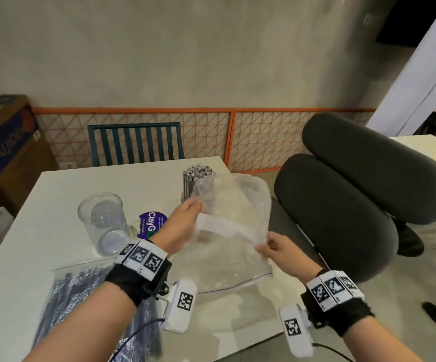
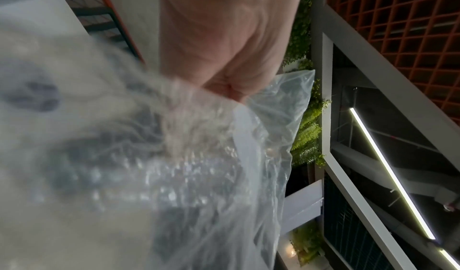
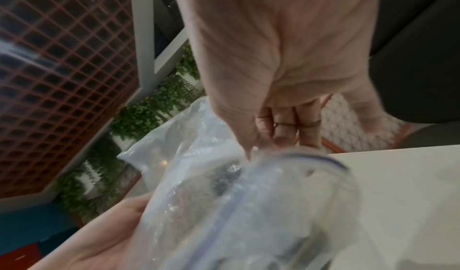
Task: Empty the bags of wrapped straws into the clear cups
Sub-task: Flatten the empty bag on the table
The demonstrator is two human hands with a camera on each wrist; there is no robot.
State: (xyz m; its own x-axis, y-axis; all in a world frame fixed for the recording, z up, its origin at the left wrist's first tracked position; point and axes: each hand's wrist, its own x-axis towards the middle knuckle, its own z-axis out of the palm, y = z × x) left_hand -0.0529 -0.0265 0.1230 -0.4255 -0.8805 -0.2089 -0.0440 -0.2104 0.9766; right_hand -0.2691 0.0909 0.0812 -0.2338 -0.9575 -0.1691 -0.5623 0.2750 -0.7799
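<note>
White desk [image 1: 55,194] ends just right of the empty clear bag [image 1: 234,212], held up by left hand [image 1: 183,226] and right hand [image 1: 281,253], fingers pinching its edges; empty cup [image 1: 103,226] left, filled cup [image 1: 194,184] far, full bag [image 1: 81,296] near-left.

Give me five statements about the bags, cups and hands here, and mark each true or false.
1. Both hands hold the empty bag. True: left hand and right hand grip it.
2. The empty cup is full of straws. False: it holds none.
3. A cup of straws stands behind the held bag. True.
4. The full bag hangs from the left hand. False: it lies on the table.
5. The held bag is packed with straws. False: it looks empty.
</note>
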